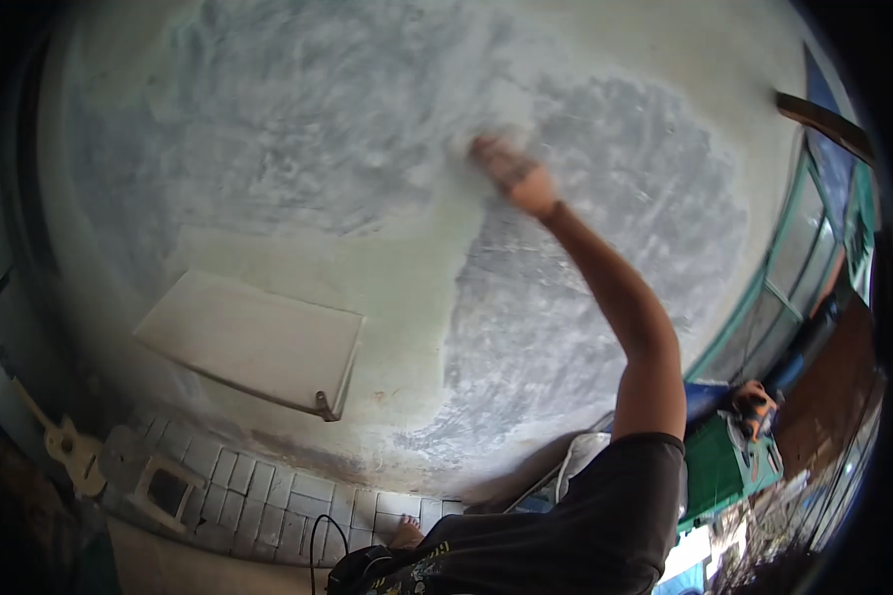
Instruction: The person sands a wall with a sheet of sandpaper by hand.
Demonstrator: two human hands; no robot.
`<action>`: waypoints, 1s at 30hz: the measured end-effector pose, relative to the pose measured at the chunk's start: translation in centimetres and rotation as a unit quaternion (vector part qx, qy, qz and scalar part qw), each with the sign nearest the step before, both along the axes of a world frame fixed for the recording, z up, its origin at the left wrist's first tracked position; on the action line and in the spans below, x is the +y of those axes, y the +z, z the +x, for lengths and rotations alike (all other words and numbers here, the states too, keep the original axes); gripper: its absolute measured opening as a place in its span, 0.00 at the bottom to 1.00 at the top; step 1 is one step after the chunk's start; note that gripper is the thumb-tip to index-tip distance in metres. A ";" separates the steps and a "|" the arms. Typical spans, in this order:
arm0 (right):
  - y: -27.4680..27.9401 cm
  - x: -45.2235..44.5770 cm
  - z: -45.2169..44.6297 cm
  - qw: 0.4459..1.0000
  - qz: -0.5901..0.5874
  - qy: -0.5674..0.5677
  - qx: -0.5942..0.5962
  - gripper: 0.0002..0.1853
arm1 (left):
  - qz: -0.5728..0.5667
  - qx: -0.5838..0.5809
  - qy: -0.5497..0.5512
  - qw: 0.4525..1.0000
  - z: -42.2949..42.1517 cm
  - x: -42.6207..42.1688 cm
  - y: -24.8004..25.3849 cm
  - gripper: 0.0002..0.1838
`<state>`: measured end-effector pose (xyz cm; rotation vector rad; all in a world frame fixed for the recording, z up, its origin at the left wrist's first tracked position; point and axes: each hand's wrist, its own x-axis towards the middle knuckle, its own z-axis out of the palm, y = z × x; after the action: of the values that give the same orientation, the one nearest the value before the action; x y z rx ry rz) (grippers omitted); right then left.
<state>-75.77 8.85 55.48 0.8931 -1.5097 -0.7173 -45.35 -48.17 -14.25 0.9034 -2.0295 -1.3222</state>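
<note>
Dark cloth shirt [556, 526] filled the bottom centre of the frame. Beyond spread a pale green wall with rough grey patches [397, 273]. A flat white rectangular panel [258, 342] stood lower left. At lower right, a green box-like object [704, 476], its inside hidden, bore an orange-and-black power tool [754, 412]. Upper centre, the bare right hand [501, 167] blurred against the wall; I couldn't tell whether its fingers were together.

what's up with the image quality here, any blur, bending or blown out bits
Head view: motion blur smears the right hand; head view: wide-angle distortion bows the edges of the wall, with black vignetting in the corners; head view: daylight at lower right is washed out, while the lower-left corner is dim.
</note>
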 end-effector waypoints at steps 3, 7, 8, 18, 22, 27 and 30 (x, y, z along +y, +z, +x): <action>1.0 1.3 0.0 0.996 0.079 0.043 -0.014 0.27 | -0.001 0.005 -0.008 1.000 -1.1 0.2 0.2 0.26; 4.5 -0.5 2.7 0.994 -0.105 -0.027 0.010 0.26 | -0.010 0.003 -0.018 1.000 -2.0 0.2 0.4 0.25; 2.1 0.0 1.0 0.994 -0.099 -0.053 0.012 0.26 | -0.011 0.001 -0.020 1.000 -2.0 0.1 0.4 0.25; 7.3 -0.9 4.1 0.996 -0.087 -0.015 0.034 0.20 | -0.008 -0.008 -0.014 1.000 -1.7 0.2 0.5 0.25; 8.1 -1.4 5.6 0.996 -0.081 -0.022 0.028 0.17 | -0.006 -0.010 -0.010 1.000 -1.5 0.6 0.2 0.25; 9.6 -2.2 5.8 0.998 -0.001 -0.051 0.037 0.17 | -0.006 -0.016 0.006 1.000 -0.6 0.9 0.3 0.25; 10.3 -0.6 5.7 0.997 0.016 -0.067 0.015 0.21 | -0.009 -0.017 0.000 1.000 -1.2 1.2 0.1 0.25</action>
<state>-70.03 8.28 65.77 0.8056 -1.5464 -0.8509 -46.58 -46.93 -14.10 0.9229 -2.0632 -1.2944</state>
